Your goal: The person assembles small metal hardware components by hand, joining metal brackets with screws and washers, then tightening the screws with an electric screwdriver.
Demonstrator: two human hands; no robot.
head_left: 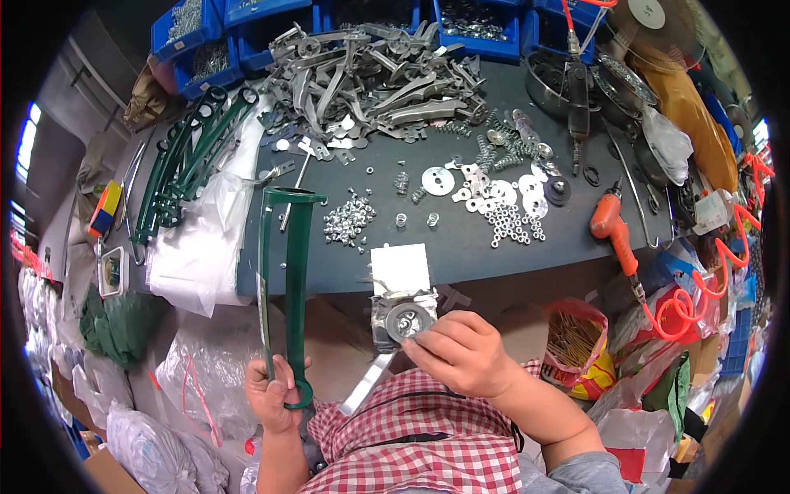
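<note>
My left hand [276,397] is closed round the lower end of a long dark green metal frame [296,272]. The frame stands upright in view, its far end reaching over the table's front edge. My right hand [465,352] has its thumb and fingers pinched on a round grey ring-shaped part [409,320] with a hollow centre. That part is against a metal fixture [380,313] at the table's front edge. A bright square plate [400,268] tops the fixture, and a flat metal strip [368,384] slants down from it toward my checked apron.
Grey metal levers [370,78] lie heaped at the back, before blue bins [481,29]. More green frames [193,156] rest on the left. Small nuts [350,219], springs [401,183] and washers [438,181] cover the middle. An orange power driver [613,226] lies right, near a coiled red hose [683,309].
</note>
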